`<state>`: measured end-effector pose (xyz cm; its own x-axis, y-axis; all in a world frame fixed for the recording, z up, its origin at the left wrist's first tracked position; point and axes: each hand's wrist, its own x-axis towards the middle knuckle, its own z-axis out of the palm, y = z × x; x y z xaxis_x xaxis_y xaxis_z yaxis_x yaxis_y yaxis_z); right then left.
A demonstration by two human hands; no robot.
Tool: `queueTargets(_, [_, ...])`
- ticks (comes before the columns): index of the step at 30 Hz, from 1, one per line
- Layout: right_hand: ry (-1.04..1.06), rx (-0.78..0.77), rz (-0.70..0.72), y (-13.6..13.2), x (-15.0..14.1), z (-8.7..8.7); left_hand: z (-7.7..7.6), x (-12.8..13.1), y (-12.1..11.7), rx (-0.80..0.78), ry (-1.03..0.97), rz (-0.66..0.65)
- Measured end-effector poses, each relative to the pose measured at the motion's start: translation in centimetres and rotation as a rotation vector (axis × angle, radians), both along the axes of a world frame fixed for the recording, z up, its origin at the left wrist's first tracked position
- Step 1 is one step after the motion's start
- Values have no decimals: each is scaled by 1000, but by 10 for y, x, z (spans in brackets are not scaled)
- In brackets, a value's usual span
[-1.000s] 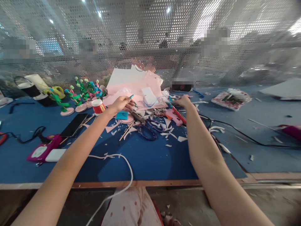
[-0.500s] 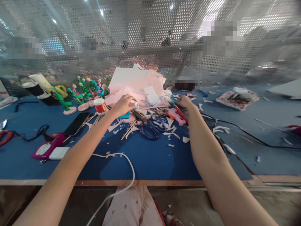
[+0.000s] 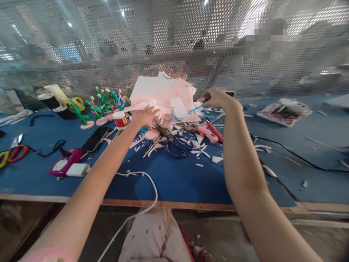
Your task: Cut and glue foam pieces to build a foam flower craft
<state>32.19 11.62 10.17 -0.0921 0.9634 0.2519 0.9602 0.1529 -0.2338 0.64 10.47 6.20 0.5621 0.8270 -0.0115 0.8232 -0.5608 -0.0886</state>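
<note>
My left hand (image 3: 148, 115) is over the near left side of the pink sheets (image 3: 139, 105), its fingers spread and stretched forward. Beneath and beside it are a bit of blue material (image 3: 143, 129), a pink disc (image 3: 152, 134) and paper scraps. Further right, my right hand (image 3: 218, 97) is raised at the right edge of the sheets with its fingers pinched together. A small pale piece shows at the fingertips, too small to name. A thin blue strip (image 3: 188, 112) curves across the sheets towards those fingertips; whether they grip it is unclear. Below lies a pink glue gun (image 3: 207, 133).
Scissors with dark blue handles (image 3: 174, 150) lie among white scraps. On the left stand a red paper cup (image 3: 120, 120), green spiral plant models (image 3: 102, 103), a phone (image 3: 95, 139) and a purple power strip (image 3: 64, 162). A white cable (image 3: 152, 185) hangs over the table edge.
My right hand has risen and moved back from beside the glue gun. My left hand's fingers, closed around a small white thing before, have spread out. The view has shifted slightly.
</note>
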Motion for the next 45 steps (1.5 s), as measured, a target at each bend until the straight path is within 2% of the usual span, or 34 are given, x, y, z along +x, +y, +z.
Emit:
queueTargets(2, [-9,-51,93,-3,-26,2,-2,2,2,1,-7,-6])
queueTargets(4, [-89,-155,198,-7,-56,-5,-6,4,1,21,-44,12])
queueTargets(6, [-180,-216,155,-10,-81,-17,-10,6,0,69,-89,34])
queueTargets(9, [-223,-154,95,-13,-100,-32,-15,6,0,128,-134,31])
queueTargets(11, [-212,-90,82,-12,-100,-36,-14,5,-1,155,-175,40])
queueTargets(14, [-189,11,83,-9,-91,-33,-5,7,-5,162,-233,106])
queueTargets(19, [-164,117,109,-7,-88,-30,11,38,-21,-21,-258,244])
queueTargets(20, [-159,139,113,-8,-89,-30,11,46,-23,-28,-272,235])
queueTargets(24, [-72,253,131,-12,-91,-24,1,67,-20,151,-322,263])
queueTargets(28, [98,260,129,-14,-83,-8,-7,63,-6,115,-427,374])
queueTargets(31, [192,290,101,-13,-73,0,-4,52,1,107,-497,370])
queueTargets(37, [416,376,120,-5,-63,-3,0,38,6,130,-632,311])
queueTargets(41, [397,431,109,-10,-66,0,7,33,10,170,-721,181])
queueTargets(45, [361,515,115,-20,-72,7,19,24,12,163,-760,80])
